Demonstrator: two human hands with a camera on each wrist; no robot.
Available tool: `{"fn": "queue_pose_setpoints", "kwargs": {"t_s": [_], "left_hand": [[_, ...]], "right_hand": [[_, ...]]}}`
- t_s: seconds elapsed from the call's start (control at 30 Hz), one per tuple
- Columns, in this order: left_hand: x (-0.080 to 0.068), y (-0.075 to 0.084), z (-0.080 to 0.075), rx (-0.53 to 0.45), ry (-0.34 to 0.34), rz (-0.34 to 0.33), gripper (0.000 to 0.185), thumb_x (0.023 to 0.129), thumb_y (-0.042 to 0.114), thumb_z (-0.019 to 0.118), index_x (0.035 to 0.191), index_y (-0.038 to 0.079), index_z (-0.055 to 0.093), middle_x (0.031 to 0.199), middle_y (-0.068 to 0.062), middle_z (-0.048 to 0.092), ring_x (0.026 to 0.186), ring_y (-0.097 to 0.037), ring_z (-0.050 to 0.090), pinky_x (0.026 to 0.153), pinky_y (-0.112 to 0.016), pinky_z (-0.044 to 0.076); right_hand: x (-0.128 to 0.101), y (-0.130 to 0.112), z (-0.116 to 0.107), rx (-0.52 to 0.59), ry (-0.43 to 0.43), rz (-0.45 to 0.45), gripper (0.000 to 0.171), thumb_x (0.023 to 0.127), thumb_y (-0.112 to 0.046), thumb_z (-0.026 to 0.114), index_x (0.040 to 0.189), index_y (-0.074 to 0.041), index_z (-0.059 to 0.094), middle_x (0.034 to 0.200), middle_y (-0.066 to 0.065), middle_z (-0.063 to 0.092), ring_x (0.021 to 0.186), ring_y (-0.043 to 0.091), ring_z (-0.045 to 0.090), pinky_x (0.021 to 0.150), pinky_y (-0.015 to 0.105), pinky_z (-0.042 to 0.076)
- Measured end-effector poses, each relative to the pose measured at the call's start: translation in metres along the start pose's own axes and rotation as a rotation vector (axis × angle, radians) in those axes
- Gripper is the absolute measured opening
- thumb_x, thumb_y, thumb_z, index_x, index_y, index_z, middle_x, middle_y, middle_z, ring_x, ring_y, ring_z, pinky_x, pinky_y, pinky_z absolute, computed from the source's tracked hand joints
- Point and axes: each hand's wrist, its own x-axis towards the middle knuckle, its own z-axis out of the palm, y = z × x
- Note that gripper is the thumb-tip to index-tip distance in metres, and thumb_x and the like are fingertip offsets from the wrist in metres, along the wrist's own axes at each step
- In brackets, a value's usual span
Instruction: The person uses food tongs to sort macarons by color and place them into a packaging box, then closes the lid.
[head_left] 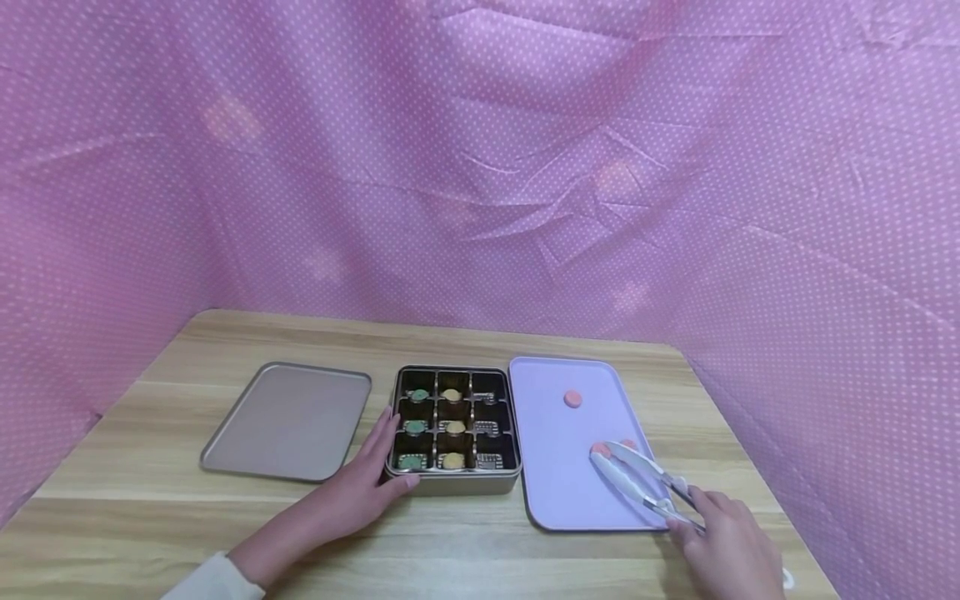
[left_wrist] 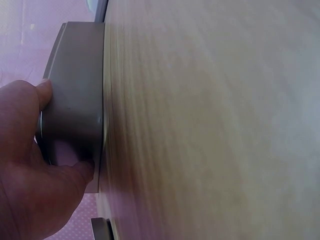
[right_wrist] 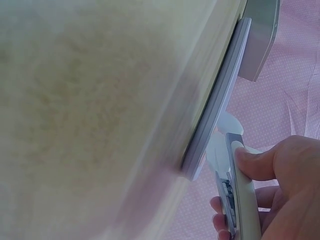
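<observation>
Head view: nearest the camera, the right hand [head_left: 723,542] hovers over the front right corner of the table [head_left: 480,542], its fingers curled round the handles of a pair of tongs [head_left: 637,479]. The tongs reach forward and to the left over a lilac tray [head_left: 555,483], and their two tips sit close together at a pink cookie [head_left: 601,450] lying on the tray; whether they touch it I cannot tell. A second pink piece [head_left: 628,445] peeks out just behind the tongs. In the right wrist view the thumb [right_wrist: 250,162] presses on the upper handle of the tongs [right_wrist: 240,200] while the other fingers wrap beneath.

The left hand [head_left: 367,483] rests against the front left corner of a metal tin [head_left: 453,482], fingers fairly straight along its left side and thumb on its front wall. The left wrist view shows the thumb [left_wrist: 42,95] and a finger on either side of the tin's [left_wrist: 75,120] rounded corner, holding it.

The tin stands in the middle of the table, touching the tray's left edge. Its nine compartments hold green cookies in the left column, yellow ones in the middle and ridged paper cups on the right.

Left of the tin lies its flat lid [head_left: 288,421]. Farther back on the tray sits another pink cookie [head_left: 573,399], well apart from the tongs.
</observation>
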Motion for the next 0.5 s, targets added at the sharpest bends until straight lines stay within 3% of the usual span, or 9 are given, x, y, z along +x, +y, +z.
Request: {"fn": "queue_pose_setpoints", "kwargs": {"t_s": [0.5], "left_hand": [[0.0007, -0.0008, -0.0002, 0.006, -0.001, -0.003, 0.102, 0.092, 0.072, 0.050, 0.163, 0.027, -0.007, 0.169, -0.002, -0.018, 0.147, -0.048, 0.028, 0.114, -0.068, 0.031]], "right_hand": [[-0.0022, -0.0009, 0.0002, 0.003, 0.018, -0.021, 0.066, 0.087, -0.038, 0.077, 0.136, 0.002, 0.060, 0.131, 0.024, 0.062, 0.114, 0.043, 0.059, 0.079, 0.066, 0.052]]}}
